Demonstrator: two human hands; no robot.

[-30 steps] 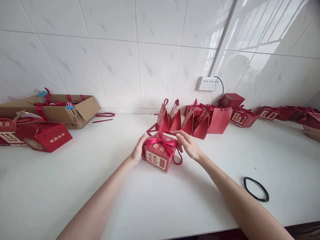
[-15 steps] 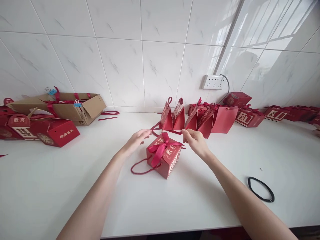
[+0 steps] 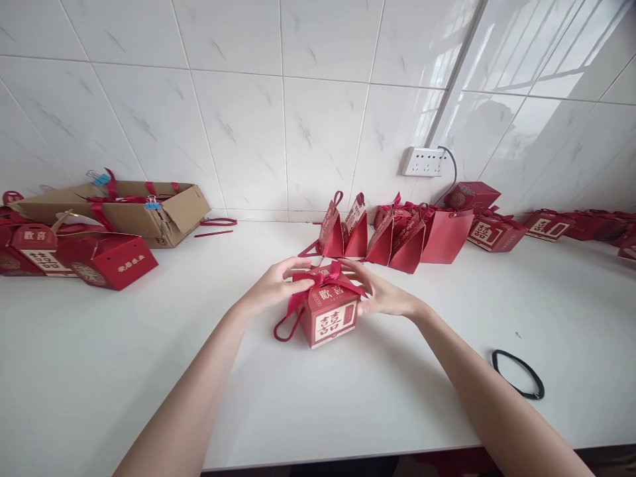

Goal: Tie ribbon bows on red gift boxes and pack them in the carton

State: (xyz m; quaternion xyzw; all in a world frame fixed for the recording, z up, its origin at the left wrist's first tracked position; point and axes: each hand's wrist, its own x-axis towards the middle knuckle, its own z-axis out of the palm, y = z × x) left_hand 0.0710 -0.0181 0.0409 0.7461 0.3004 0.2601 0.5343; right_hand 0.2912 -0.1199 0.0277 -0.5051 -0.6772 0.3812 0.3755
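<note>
A small red gift box (image 3: 332,318) with a pink ribbon bow on top stands upright on the white counter (image 3: 149,371), its printed face towards me. A red cord handle loops out at its lower left. My left hand (image 3: 272,289) cups the box's left side, fingers curled over the bow. My right hand (image 3: 380,293) presses against the right side, fingers bent round the top edge. Both hands grip the box.
Folded red boxes (image 3: 382,235) stand in a row by the tiled wall. More red boxes (image 3: 106,262) and a cardboard carton (image 3: 119,212) lie at the left; others (image 3: 497,228) at the right. A black elastic band (image 3: 517,374) lies at the right. A wall socket (image 3: 423,162).
The box was turned so its printed face points at me and stands upright. Both hands, apart half a second ago, have closed on its two sides.
</note>
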